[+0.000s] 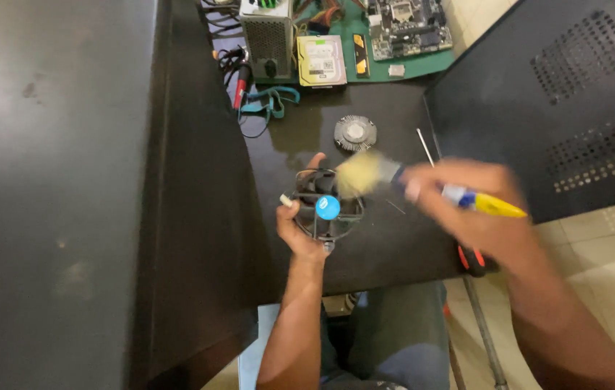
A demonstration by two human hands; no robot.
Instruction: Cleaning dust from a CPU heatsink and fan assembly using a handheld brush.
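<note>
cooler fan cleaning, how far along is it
Done: the round heatsink already lies apart on the black table, separate from the fan.
In hand: the left hand holds the black cooler fan with the blue hub, and the right hand sweeps a yellow-handled brush over it, blurred with motion.
Left: whether dust remains on the blades cannot be told. The fan and heatsink are not rejoined.

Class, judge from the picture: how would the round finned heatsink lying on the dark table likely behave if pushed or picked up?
The round finned heatsink lies flat and low, so it would probably slide, not tip or roll. It looks like metal, so likely stiff and fairly heavy for its size. Its thin fins may bend if squeezed hard.
</note>
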